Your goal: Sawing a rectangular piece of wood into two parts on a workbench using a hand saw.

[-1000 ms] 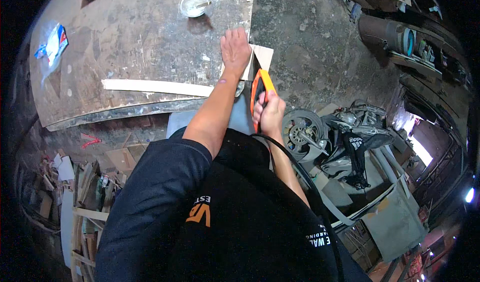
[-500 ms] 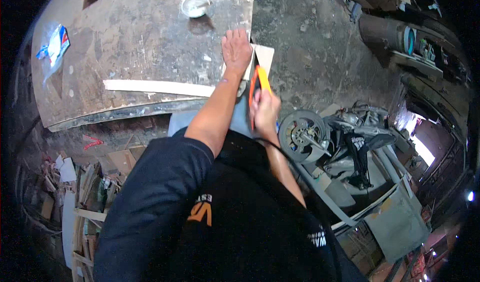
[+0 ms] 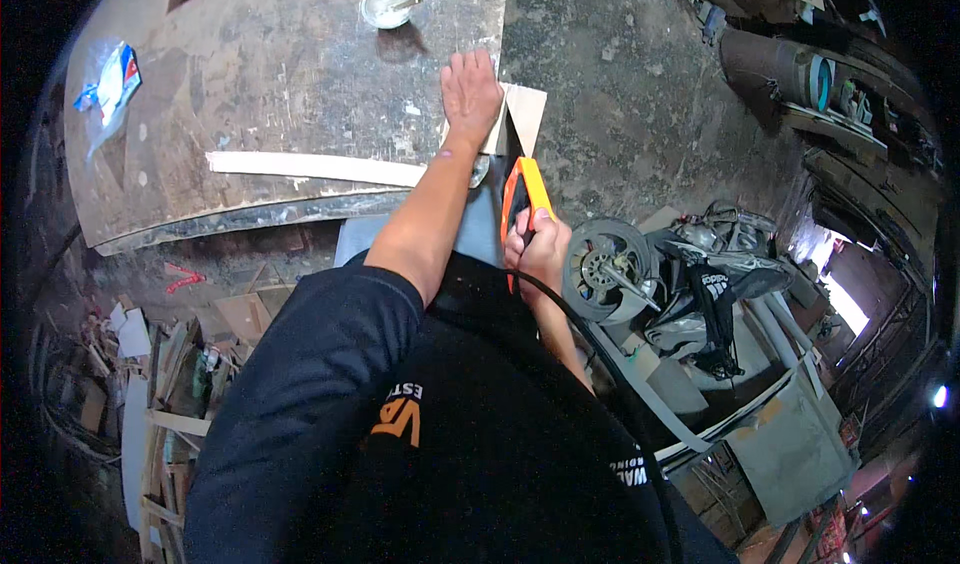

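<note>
A hand saw with an orange and yellow handle [image 3: 537, 186] is in my right hand [image 3: 541, 251], whose fingers are wrapped round the grip. Its dark blade runs away from me into a pale wooden board [image 3: 526, 114] at the table's right edge, and part of the board juts past that edge. My left hand [image 3: 471, 94] lies flat on the board just left of the blade, fingers stretched forward; it covers much of the board. A long pale wood strip [image 3: 315, 167] rests on the table, its right end hidden behind my left forearm.
The worn table [image 3: 270, 84] carries a white tub [image 3: 389, 6] with a stirring tool, and a blue-and-white plastic packet [image 3: 112, 89] at left. A motorcycle [image 3: 690, 274] stands close on my right. Wood scraps [image 3: 175, 364] are heaped at lower left.
My right hand has drawn the saw back toward me, so more of the dark blade shows before the board. My left hand has stayed nearly in place on the board.
</note>
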Available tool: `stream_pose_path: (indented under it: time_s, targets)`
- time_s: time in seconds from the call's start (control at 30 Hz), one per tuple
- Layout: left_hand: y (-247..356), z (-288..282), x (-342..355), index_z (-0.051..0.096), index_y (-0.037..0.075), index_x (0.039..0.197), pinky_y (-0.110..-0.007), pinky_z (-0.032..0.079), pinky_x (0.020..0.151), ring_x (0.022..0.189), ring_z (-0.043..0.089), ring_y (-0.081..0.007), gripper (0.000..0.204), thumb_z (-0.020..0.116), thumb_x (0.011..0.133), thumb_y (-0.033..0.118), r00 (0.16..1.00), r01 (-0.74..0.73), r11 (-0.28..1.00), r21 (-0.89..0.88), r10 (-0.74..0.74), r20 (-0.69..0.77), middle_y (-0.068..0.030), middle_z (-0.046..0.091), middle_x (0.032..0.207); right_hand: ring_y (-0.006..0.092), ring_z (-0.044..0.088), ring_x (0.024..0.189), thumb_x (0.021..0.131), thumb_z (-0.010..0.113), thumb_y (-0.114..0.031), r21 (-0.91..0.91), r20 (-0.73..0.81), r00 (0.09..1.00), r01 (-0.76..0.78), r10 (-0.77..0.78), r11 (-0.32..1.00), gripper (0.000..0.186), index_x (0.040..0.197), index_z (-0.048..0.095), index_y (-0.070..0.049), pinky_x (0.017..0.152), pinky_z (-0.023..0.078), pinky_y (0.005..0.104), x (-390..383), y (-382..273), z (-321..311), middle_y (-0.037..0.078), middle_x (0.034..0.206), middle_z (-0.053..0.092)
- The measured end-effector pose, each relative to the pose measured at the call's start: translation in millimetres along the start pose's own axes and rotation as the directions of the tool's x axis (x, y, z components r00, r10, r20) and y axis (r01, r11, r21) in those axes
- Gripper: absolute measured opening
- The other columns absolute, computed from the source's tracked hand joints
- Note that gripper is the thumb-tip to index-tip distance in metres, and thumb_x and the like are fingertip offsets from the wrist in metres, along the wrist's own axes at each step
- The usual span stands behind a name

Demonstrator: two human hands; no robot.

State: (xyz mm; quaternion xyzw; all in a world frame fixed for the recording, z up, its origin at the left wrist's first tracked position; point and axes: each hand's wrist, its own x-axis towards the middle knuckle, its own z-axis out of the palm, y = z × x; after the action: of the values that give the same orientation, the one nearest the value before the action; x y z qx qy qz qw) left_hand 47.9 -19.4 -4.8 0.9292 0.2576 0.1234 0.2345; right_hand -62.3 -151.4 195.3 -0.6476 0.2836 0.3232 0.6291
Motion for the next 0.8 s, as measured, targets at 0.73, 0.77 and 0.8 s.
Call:
stream_pose_path:
  time_s: [0.73,0.77,0.8]
  targets:
    - [7,1,3,0.056,0.008,0.092,-0.042,0.042,0.08,0.094,0.055,-0.0285,0.015,0.059,0.078,0.014,0.998,-0.002,1.0,-0.008,0.002,0.064,-0.0102,0.06,0.092,0.0076,0.038,0.041,0.101,0.044,-0.033,-0.131,-0.002,0.989,0.146,-0.147,0.981,0.037,0.071,0.044,-0.01,0.037,0.028,0.0259,39,1,19,-0.004,0.053,0.04]
    - [8,1,2,0.056,0.008,0.091,-0.042,0.042,0.08,0.093,0.055,-0.0286,0.015,0.058,0.078,0.014,0.997,-0.006,1.0,-0.005,0.006,0.073,-0.0101,0.06,0.092,0.0078,0.038,0.042,0.101,0.043,-0.035,-0.141,0.004,0.988,0.152,-0.153,0.978,0.039,0.071,0.044,-0.01,0.037,0.029,0.0262,61,-4,21,-0.003,0.053,0.042]
    - [6,0,-2,0.056,0.008,0.091,-0.042,0.042,0.08,0.093,0.055,-0.0286,0.015,0.058,0.078,0.014,0.997,-0.004,1.0,-0.002,0.004,0.078,-0.0101,0.06,0.092,0.0086,0.037,0.04,0.101,0.041,-0.036,-0.139,-0.024,0.999,0.035,-0.039,0.99,0.039,0.071,0.044,-0.01,0.036,0.029,0.0271,68,-27,29,-0.003,0.054,0.042]
